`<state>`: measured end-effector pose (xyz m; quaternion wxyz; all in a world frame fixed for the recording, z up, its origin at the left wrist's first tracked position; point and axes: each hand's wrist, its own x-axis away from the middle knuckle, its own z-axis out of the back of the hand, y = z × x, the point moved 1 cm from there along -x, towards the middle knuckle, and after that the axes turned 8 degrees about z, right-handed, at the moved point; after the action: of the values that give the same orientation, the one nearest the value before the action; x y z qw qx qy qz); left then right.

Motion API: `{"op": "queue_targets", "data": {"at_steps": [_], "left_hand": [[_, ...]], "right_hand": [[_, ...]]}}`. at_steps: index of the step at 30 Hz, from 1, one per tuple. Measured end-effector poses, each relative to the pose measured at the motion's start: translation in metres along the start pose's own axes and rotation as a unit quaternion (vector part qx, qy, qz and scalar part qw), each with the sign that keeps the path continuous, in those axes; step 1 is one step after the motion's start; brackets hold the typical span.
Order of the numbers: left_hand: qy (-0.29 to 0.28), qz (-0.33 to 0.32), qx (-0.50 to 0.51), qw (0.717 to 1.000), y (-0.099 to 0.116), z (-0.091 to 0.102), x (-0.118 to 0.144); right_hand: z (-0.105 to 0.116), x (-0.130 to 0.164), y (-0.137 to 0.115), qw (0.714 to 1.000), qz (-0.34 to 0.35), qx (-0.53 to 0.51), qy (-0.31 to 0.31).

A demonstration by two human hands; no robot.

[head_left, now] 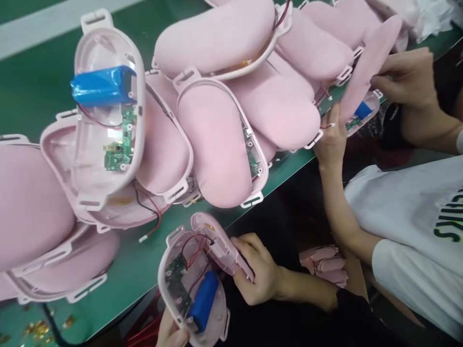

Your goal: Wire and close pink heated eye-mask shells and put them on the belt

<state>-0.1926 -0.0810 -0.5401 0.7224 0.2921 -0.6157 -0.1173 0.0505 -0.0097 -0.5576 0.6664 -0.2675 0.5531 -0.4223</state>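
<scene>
The right hand (258,277) is pinching the pink pad (220,248), fingers closed on its right edge. The left hand (171,332) is gripping the open shell (191,284) from the near end — its long axis running near-to-far, the pad lying along its right rim

I am reading only one text: dark green letters, maybe "SUNS", are showing on the co-worker's white T-shirt (415,212), cut at the picture edge.

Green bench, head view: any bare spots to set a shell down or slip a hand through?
Bare green bench shows at far left, beside the open shell with the blue battery. A smaller strip lies along the near edge, by the loose red and black wire. The middle and far right are crowded with overlapping pink padded units. The left hand and right hand hold a shell off the edge.
</scene>
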Motion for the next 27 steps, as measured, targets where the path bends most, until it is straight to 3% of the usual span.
{"op": "queue_targets", "data": {"at_steps": [5, 9, 14, 16, 20, 27], "left_hand": [[0.031, -0.075, -0.056, 0.995, -0.008, -0.016, -0.007], [0.004, -0.110, -0.084, 0.990, -0.004, -0.022, -0.010], [-0.008, -0.140, -0.093, 0.986, -0.009, -0.018, -0.014], [-0.038, -0.161, -0.103, 0.981, -0.009, -0.016, -0.021], [-0.154, -0.221, -0.157, 0.950, 0.008, -0.023, -0.031], [-0.159, -0.338, -0.248, 0.894, 0.039, -0.045, -0.029]], "right_hand": [[-0.003, 0.008, -0.008, 0.998, 0.053, 0.042, -0.016], [-0.005, 0.012, -0.007, 0.995, 0.076, 0.055, -0.025], [-0.007, 0.017, -0.004, 0.994, 0.090, 0.055, 0.012], [-0.008, 0.018, -0.004, 0.993, 0.097, 0.063, 0.013], [-0.010, 0.015, -0.003, 0.991, 0.111, 0.074, 0.004], [-0.009, 0.024, 0.009, 0.995, 0.096, 0.030, -0.011]]}}
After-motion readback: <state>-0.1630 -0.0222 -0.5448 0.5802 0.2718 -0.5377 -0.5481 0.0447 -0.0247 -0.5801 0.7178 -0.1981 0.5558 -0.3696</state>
